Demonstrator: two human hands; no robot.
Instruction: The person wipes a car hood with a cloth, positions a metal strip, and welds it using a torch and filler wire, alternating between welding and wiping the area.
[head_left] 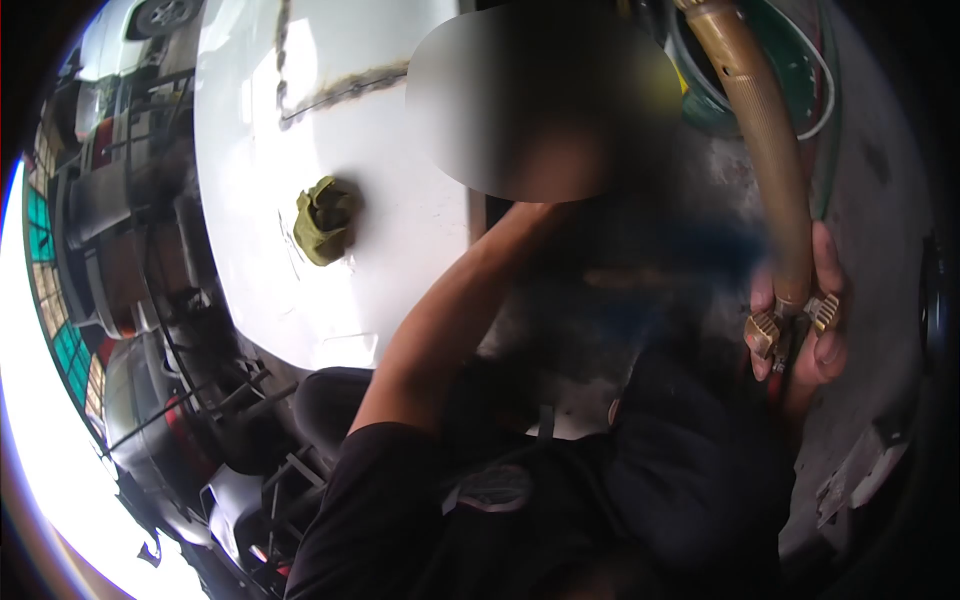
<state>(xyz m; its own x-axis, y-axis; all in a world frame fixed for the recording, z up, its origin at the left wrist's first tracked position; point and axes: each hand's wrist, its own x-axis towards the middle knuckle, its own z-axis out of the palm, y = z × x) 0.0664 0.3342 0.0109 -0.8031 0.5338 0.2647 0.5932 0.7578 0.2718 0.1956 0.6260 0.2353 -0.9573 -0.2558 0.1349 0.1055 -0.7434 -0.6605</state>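
My right hand (828, 345) is closed around the toothed brass jaws (765, 333) of a welding electrode holder (762, 120). Its long brown ribbed handle runs up from my fingers to the top edge, close to the camera. The jaws stand apart, with no rod visible between them. My left arm (450, 300) reaches forward over the edge of a white panel (400, 215); a blurred patch hides the left hand and whatever it touches. A crumpled olive-green cloth (323, 221) lies on the panel. Beyond it, a dark, rough seam (340, 95) marks the panel.
A green bucket (708, 112) with a white handle stands at the top right, beside a green hose (828, 170). Dark metal framing (180, 370) and parked vehicles (130, 260) fill the left side. A greyish metal object (865, 465) lies at lower right.
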